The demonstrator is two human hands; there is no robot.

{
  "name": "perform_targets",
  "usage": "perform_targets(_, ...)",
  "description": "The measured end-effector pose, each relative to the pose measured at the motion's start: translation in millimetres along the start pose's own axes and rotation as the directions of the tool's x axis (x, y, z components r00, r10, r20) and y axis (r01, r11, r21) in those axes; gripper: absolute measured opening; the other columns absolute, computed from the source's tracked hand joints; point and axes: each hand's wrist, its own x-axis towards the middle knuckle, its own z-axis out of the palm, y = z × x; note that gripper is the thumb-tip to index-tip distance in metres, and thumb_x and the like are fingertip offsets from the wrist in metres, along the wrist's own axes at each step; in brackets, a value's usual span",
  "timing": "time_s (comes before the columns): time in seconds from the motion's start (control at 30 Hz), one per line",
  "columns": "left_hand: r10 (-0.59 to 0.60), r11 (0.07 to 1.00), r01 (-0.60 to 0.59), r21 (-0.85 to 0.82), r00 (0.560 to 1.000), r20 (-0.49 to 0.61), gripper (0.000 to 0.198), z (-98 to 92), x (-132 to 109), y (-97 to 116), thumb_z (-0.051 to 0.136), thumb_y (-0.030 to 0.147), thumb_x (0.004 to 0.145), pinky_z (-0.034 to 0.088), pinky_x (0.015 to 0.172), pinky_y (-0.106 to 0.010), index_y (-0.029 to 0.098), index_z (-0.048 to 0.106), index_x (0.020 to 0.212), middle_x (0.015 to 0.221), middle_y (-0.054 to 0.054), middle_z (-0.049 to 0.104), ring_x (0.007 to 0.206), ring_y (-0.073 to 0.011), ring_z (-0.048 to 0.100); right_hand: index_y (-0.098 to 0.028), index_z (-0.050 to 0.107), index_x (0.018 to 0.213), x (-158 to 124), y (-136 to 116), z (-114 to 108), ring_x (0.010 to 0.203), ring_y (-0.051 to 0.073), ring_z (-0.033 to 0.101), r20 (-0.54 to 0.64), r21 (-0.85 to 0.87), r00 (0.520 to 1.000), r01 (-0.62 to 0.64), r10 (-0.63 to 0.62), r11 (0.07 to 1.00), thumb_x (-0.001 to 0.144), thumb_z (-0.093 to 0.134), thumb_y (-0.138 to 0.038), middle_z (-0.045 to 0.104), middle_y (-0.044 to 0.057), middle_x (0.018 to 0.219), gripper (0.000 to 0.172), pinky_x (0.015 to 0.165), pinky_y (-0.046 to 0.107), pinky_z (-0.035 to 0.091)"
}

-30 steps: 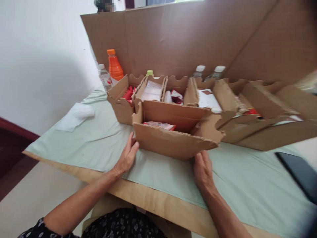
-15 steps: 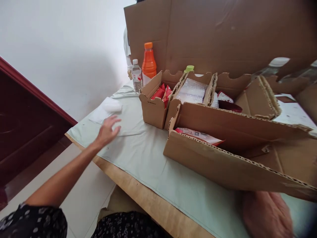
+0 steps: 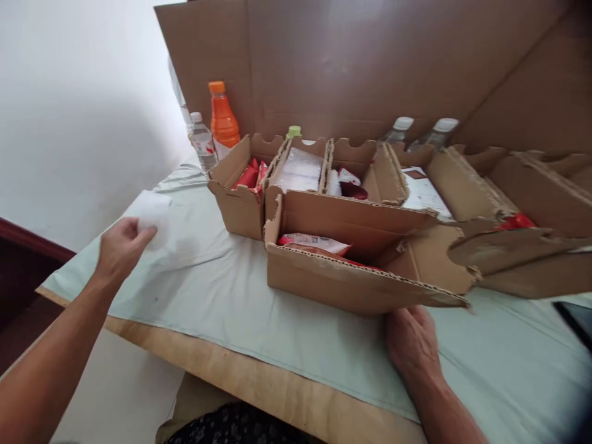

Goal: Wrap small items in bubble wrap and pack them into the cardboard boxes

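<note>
My left hand (image 3: pixel 121 245) pinches a white, translucent wrap (image 3: pixel 155 211) between thumb and fingers, over the left part of the cloth-covered table. At the lower right, my right hand (image 3: pixel 413 339) is against the underside of the front cardboard box (image 3: pixel 333 287); its fingertips are hidden beneath the box. Inside that long box lies a red and white packet (image 3: pixel 319 245). Behind it stands a cardboard box with red packets (image 3: pixel 240 213), beside another holding bubble wrap (image 3: pixel 300 171).
An orange bottle (image 3: pixel 225 120) and a clear bottle (image 3: pixel 202 145) stand at the back left. More cardboard boxes (image 3: pixel 467 182) extend right, before a tall cardboard panel (image 3: pixel 342 68). A dark object (image 3: pixel 576 317) is at the right edge.
My left hand has closed on the white wrap and lifted it from the table. The view has swung right, showing more boxes. My right hand remains at the front box.
</note>
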Motion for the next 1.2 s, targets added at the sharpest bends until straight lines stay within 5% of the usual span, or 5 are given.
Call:
perform_targets(0.3,-0.189,0.236,0.714,-0.659,0.699,0.69,0.045,47.7,-192.3,89.5,0.094,0.045,0.059,0.061,0.091,-0.044,0.017,0.077,0.09,0.087,-0.008,0.08,0.1,-0.0345,0.077,-0.025,0.08,0.097,-60.3,-68.7,-38.3,0.104,0.024,0.072,-0.203,0.017,0.979,0.036,-0.032,0.999,0.085,0.077,-0.035,0.077,0.009,0.114,0.016,0.082,0.038,0.055)
perform_targets(0.6,0.203,0.12,0.91,-0.396,0.368,0.907,0.044,84.2,-251.9,140.5,0.093,0.038,0.067,0.052,0.108,-0.049,0.016,0.078,0.102,0.101,-0.011,0.081,0.113,-0.0368,0.074,-0.025,0.073,0.124,-177.3,-58.5,9.9,0.113,0.03,0.072,0.419,0.305,0.873,-0.394,0.249,0.867,0.083,0.077,-0.067,0.077,0.011,0.125,0.058,0.093,0.042,0.06)
perform_targets(0.8,0.285,-0.129,0.926,-0.354,0.377,0.882,0.061,81.9,-265.4,130.5,0.087,0.063,0.075,0.046,0.116,-0.049,0.02,0.075,0.117,0.111,-0.009,0.08,0.123,-0.035,0.07,-0.025,0.079,0.093,-169.3,-67.6,0.6,0.101,0.023,0.07,0.166,0.276,0.959,-0.269,0.23,0.923,0.08,0.086,-0.051,0.079,0.007,0.108,0.03,0.096,0.038,0.054)
perform_targets(1.0,0.45,-0.125,0.991,-0.051,0.102,0.887,0.083,87.8,-279.0,117.0,0.075,0.08,0.076,0.044,0.118,-0.05,0.014,0.073,0.126,0.12,-0.015,0.079,0.133,-0.0398,0.064,-0.024,0.068,0.077,-173.3,-73.0,4.2,0.072,0.015,0.056,0.1,0.385,0.953,-0.302,0.286,0.872,0.076,0.088,-0.053,0.062,-0.002,0.076,0.035,0.072,0.03,0.051)
perform_targets(1.2,0.387,-0.078,0.98,-0.181,0.197,0.901,0.096,80.3,-282.6,117.1,0.072,0.089,0.065,0.055,0.105,-0.049,0.018,0.072,0.129,0.126,-0.017,0.077,0.128,-0.0433,0.066,-0.023,0.066,0.081,-163.7,-75.1,0.6,0.077,0.016,0.06,0.043,0.341,0.953,-0.295,0.299,0.893,0.074,0.088,-0.052,0.069,0.001,0.084,0.037,0.075,0.03,0.053)
